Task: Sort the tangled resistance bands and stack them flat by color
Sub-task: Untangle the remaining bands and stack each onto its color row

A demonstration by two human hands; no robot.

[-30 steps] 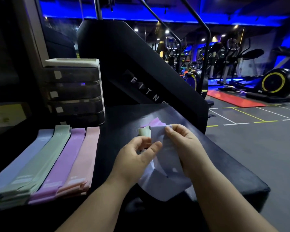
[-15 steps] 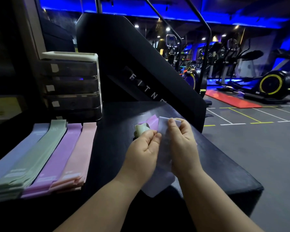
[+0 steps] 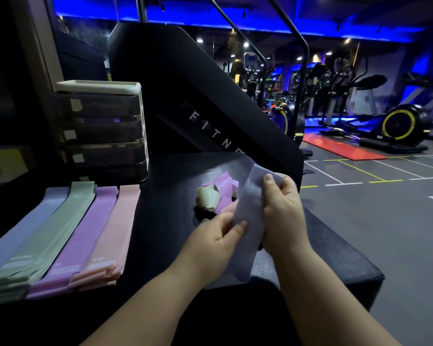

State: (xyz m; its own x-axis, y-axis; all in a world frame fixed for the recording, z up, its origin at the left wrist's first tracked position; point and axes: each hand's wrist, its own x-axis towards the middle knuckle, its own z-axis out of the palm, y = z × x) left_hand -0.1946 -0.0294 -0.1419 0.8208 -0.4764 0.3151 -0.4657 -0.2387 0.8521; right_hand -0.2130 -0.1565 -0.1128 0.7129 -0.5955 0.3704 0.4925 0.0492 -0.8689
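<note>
Hanging between both hands, a pale blue-grey band (image 3: 251,221) is held up over the black table top (image 3: 170,186), its upper end raised and its lower end drooping toward the near edge. The upper part is pinched by the right hand (image 3: 283,213), the thumb being laid on the front face and the fingers curled behind. The left edge, lower down, is gripped between thumb and fingertips of the left hand (image 3: 216,237). Just behind the hands, a small tangle is left on the table, made up of a cream-green band (image 3: 206,199) curled on itself and a crumpled purple band (image 3: 225,184). Well to the left, four flat stacks are laid side by side: a blue-grey stack (image 3: 33,228), a green stack (image 3: 56,223), a purple stack (image 3: 86,233) and a pink stack (image 3: 114,231). Faint figures resembling "30" are seen near the far end of the green stack; the white printing on the near ends of the stacks is too blurred to be read. Behind the stacks, a drawer unit (image 3: 103,126) is stood, its dark fronts fitted with pale tags on which no writing can be made out. On the slanted black machine panel (image 3: 185,91), the white spaced letters "F I T N E" are read, the remainder being cut off by the table.
</note>
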